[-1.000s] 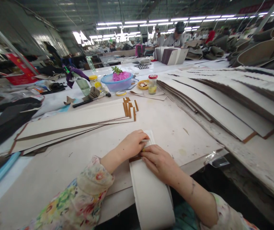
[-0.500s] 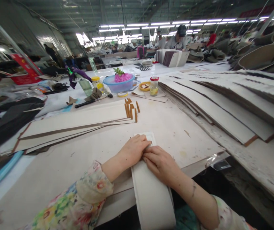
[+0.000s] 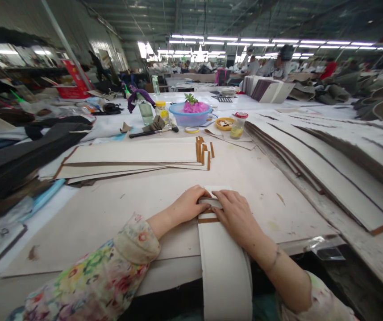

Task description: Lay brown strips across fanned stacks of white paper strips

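A long white strip (image 3: 223, 263) with a thin brown band across it lies on the table and hangs over the near edge toward me. My left hand (image 3: 188, 206) rests curled against the strip's left edge, fingertips pinched at its far end. My right hand (image 3: 238, 214) lies on the strip's right side, fingers bent and pressing the same end. Both hands meet at the strip's far end, where a second white piece (image 3: 216, 191) shows just beyond them.
A stack of long white and brown strips (image 3: 134, 160) lies ahead left. More strips are fanned out on the right (image 3: 318, 156). Behind stand a blue bowl (image 3: 191, 117), jars (image 3: 237, 125), a brush (image 3: 151, 131) and tape. Dark material is piled at the left (image 3: 20, 151). People work far back.
The view has swung left, so the hands and strip sit further right in the frame. Both hands stay at the strip's end; the brown band now shows between them.
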The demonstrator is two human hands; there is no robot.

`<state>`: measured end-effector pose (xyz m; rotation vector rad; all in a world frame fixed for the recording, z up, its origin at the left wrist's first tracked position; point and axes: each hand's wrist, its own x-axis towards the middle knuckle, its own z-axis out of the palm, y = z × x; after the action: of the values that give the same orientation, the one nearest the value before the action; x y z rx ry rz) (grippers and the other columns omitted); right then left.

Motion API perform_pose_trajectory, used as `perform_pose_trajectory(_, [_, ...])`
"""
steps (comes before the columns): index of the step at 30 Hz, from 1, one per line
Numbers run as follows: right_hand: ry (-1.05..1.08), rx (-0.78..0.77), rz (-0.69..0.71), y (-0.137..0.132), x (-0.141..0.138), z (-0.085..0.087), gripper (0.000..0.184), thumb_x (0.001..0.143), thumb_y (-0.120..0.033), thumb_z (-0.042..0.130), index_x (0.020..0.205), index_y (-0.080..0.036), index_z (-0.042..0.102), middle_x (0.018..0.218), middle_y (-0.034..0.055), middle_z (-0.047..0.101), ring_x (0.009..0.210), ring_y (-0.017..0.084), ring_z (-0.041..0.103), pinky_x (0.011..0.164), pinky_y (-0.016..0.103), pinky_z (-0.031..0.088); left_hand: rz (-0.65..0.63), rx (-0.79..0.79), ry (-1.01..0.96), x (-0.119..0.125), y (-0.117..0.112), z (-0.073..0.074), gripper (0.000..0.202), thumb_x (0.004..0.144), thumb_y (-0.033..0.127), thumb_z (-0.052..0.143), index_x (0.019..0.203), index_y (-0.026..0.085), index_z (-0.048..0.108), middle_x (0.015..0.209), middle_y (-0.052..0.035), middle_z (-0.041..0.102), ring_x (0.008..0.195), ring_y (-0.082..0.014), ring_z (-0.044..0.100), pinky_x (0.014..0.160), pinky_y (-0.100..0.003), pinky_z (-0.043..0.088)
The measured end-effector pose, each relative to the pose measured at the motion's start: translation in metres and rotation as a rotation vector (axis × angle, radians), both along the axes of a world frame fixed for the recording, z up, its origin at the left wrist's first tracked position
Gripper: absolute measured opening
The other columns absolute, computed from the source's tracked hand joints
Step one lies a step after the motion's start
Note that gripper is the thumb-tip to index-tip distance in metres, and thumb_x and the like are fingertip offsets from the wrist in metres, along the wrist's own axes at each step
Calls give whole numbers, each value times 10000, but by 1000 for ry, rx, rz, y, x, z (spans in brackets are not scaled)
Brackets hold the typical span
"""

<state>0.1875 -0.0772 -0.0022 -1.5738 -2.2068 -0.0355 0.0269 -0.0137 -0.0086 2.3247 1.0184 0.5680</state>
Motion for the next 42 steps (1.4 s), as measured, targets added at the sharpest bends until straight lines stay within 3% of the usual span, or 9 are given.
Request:
perform_pose_trajectory(6, [-6,-61,84,11,6,-10,223,837,-267,488,1040,-185,527,980,79,559,933,230,487,803,377,395,-37,18,-25,-1,-1,1,118,739,179,589,849,141,570,865,-34,557,851,-155,508,786,-271,414])
perform_pose_trajectory(10, [-6,-56,115,8,3,-7,162,854,-233,459,972,-168,549,902,78,551,870,222,487,775,370,410,-76,75,18,-2,-4,1,50,779,199,553,788,150,556,844,-31,541,844,-158,493,777,-276,407])
perform_pose_trajectory(16, [-84,-9,111,4,-1,-2,155,867,-230,434,925,-158,559,836,82,540,830,232,478,754,384,419,-103,153,46,-5,-3,0,98,816,246,517,790,157,549,858,-32,532,848,-159,480,776,-275,394])
perform_pose_trajectory(22, [-47,-62,142,3,3,-1,182,863,-207,444,1004,-191,559,878,67,534,851,216,478,778,360,424,-154,141,27,-22,-2,2,136,825,261,515,878,149,570,857,-38,546,866,-157,480,794,-264,387])
perform_pose_trajectory(29, [-56,-54,166,3,3,2,217,860,-214,446,1033,-225,576,846,68,544,827,219,494,746,365,445,-181,227,136,-25,-4,2,196,860,288,449,871,149,588,887,-53,558,875,-164,481,810,-271,382])
perform_pose_trajectory(37, [-21,-12,158,-1,4,-1,215,874,-264,428,979,-201,604,870,71,583,840,213,514,764,363,458,-167,339,190,-42,-24,2,282,899,265,352,1071,167,553,1033,-80,551,961,-178,467,882,-320,360])
perform_pose_trajectory(42, [1,-7,151,0,4,-3,212,873,-247,431,942,-182,620,863,73,603,849,211,524,781,363,460,-96,240,100,-41,-15,1,254,884,264,380,857,157,608,919,-56,576,889,-155,499,837,-286,386])
